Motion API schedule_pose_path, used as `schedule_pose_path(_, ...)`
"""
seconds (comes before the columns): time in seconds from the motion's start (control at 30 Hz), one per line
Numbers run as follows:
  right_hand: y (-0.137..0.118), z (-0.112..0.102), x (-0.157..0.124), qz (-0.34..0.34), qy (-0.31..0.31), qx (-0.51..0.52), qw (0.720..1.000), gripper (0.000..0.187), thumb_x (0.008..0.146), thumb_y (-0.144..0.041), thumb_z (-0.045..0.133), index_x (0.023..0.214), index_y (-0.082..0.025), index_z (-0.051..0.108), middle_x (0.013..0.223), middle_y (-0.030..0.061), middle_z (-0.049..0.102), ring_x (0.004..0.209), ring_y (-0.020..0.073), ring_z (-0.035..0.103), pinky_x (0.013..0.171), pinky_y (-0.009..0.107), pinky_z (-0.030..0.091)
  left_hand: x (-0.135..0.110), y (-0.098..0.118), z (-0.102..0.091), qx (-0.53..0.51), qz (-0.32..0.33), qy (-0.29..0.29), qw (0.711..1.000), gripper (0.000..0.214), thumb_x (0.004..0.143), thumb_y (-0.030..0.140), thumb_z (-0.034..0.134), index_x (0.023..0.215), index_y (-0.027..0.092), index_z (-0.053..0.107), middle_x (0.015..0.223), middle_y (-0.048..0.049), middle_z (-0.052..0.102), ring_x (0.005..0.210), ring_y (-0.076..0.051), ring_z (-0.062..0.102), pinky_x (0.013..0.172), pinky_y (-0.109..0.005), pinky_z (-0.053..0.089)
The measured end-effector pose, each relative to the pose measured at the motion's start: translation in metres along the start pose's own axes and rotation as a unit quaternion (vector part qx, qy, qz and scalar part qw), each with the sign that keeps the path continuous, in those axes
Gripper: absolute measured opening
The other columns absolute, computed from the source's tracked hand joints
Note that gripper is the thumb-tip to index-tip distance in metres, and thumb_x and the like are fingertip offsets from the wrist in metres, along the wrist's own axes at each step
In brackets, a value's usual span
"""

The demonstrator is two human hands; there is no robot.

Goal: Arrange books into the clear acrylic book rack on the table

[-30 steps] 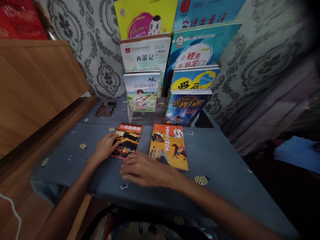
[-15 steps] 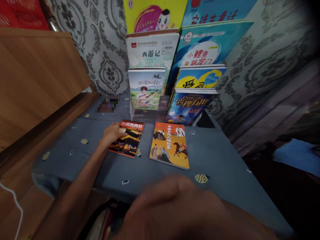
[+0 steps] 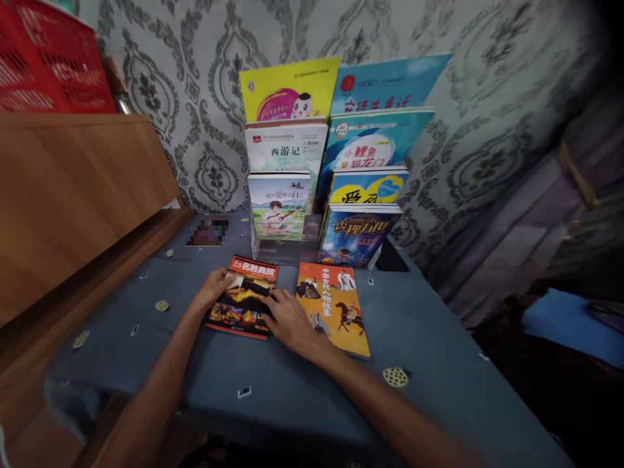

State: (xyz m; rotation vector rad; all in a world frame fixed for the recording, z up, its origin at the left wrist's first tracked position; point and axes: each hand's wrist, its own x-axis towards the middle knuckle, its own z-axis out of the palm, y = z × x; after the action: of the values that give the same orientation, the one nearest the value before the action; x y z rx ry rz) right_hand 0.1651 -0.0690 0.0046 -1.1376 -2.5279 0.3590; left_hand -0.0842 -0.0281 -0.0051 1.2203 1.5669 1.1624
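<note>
Paperback book (image 3: pixel 246 300) lies flat, its side edges touched by the open, palm-down left hand (image 3: pixel 210 290) and right hand (image 3: pixel 288 321).

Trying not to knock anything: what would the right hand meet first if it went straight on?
The right hand would meet the red-titled book first; its fingertips seem to rest at that book's right edge, though depth is hard to judge.

1 head-worn camera looks forward and down from above the person's hands (image 3: pixel 290 322), close over the cloth-covered worktop (image 3: pixel 429 351). Its wide frame reaches the upright books (image 3: pixel 277 205) and patterned wallpaper (image 3: pixel 214 175) beyond.
</note>
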Motion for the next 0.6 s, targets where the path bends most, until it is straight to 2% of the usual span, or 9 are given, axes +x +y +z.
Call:
schedule_pose_path(0.1,0.005,0.005,-0.001,0.009,0.032,0.063,0.998,0.044,0.089,-0.019,0.061,0.133,-0.019,0.055,0.132,0.0137,0.056,0.123,0.0281,0.053,0.104,0.046,0.046,-0.008,0.001,-0.004,-0.061,-0.019,-0.015,0.998,0.053,0.054,0.062,0.079,0.073,0.019,0.054,0.065,0.0000,0.066,0.060,-0.019,0.064,0.061,-0.030,0.051)
schedule_pose_path(0.2,0.012,0.010,0.001,0.047,0.070,0.152,0.985,0.071,0.086,-0.018,0.063,0.150,-0.017,0.033,0.138,0.0166,0.052,0.125,0.0286,0.053,0.104,0.045,0.046,-0.017,0.011,-0.005,-0.167,-0.021,-0.039,0.985,0.049,0.056,0.052,0.084,0.076,0.018,0.056,0.073,-0.0006,0.070,0.064,-0.017,0.066,0.065,-0.028,0.053)
schedule_pose_path(0.27,0.016,0.012,0.002,0.058,0.095,0.220,0.969,0.080,0.085,-0.019,0.064,0.154,-0.019,0.024,0.135,0.0161,0.056,0.118,0.0283,0.058,0.099,0.045,0.049,-0.021,0.018,-0.002,-0.222,-0.013,-0.054,0.974,0.047,0.058,0.047,0.087,0.082,0.017,0.059,0.080,-0.0020,0.073,0.068,-0.017,0.068,0.068,-0.027,0.054)
schedule_pose_path(0.3,0.017,0.012,0.003,0.055,0.098,0.258,0.960,0.079,0.085,-0.019,0.064,0.153,-0.020,0.025,0.130,0.0143,0.060,0.111,0.0271,0.062,0.093,0.043,0.052,-0.023,0.022,0.000,-0.233,-0.006,-0.060,0.971,0.046,0.060,0.046,0.086,0.086,0.017,0.061,0.083,-0.0028,0.074,0.070,-0.017,0.069,0.069,-0.027,0.054)
schedule_pose_path(0.37,0.018,0.010,0.004,0.049,0.079,0.343,0.935,0.064,0.086,-0.021,0.061,0.146,-0.021,0.037,0.113,0.0093,0.069,0.085,0.0217,0.068,0.073,0.036,0.057,-0.025,0.027,0.004,-0.244,0.008,-0.061,0.968,0.046,0.062,0.046,0.086,0.091,0.018,0.063,0.089,-0.0037,0.076,0.074,-0.018,0.070,0.070,-0.027,0.055)
schedule_pose_path(0.43,0.017,0.006,0.005,0.050,0.056,0.414,0.907,0.045,0.088,-0.021,0.057,0.132,-0.021,0.048,0.099,0.0052,0.072,0.062,0.0163,0.063,0.052,0.028,0.053,-0.027,0.029,0.006,-0.252,0.023,-0.045,0.966,0.048,0.063,0.049,0.085,0.094,0.020,0.064,0.093,-0.0038,0.076,0.080,-0.020,0.072,0.074,-0.029,0.056)
schedule_pose_path(0.47,0.015,0.003,0.005,0.049,0.061,0.431,0.899,0.037,0.089,-0.021,0.056,0.125,-0.020,0.052,0.094,0.0039,0.072,0.057,0.0150,0.061,0.047,0.025,0.050,-0.027,0.029,0.006,-0.254,0.034,-0.031,0.966,0.049,0.062,0.050,0.085,0.096,0.021,0.065,0.096,-0.0037,0.077,0.084,-0.020,0.072,0.076,-0.030,0.057)
schedule_pose_path(0.53,0.011,-0.004,0.004,0.029,0.098,0.417,0.903,0.027,0.090,-0.020,0.055,0.117,-0.021,0.056,0.089,0.0024,0.071,0.060,0.0153,0.062,0.050,0.025,0.050,-0.028,0.028,0.005,-0.254,0.063,-0.002,0.965,0.053,0.062,0.055,0.084,0.101,0.024,0.066,0.101,-0.0034,0.077,0.092,-0.023,0.072,0.082,-0.034,0.057)
schedule_pose_path(0.6,0.006,-0.011,0.000,-0.015,0.138,0.357,0.924,0.025,0.093,-0.020,0.052,0.118,-0.023,0.056,0.089,0.0023,0.070,0.071,0.0173,0.066,0.062,0.027,0.053,-0.030,0.026,0.002,-0.261,0.091,0.018,0.961,0.056,0.061,0.058,0.083,0.104,0.026,0.067,0.104,-0.0028,0.077,0.098,-0.025,0.071,0.087,-0.039,0.057)
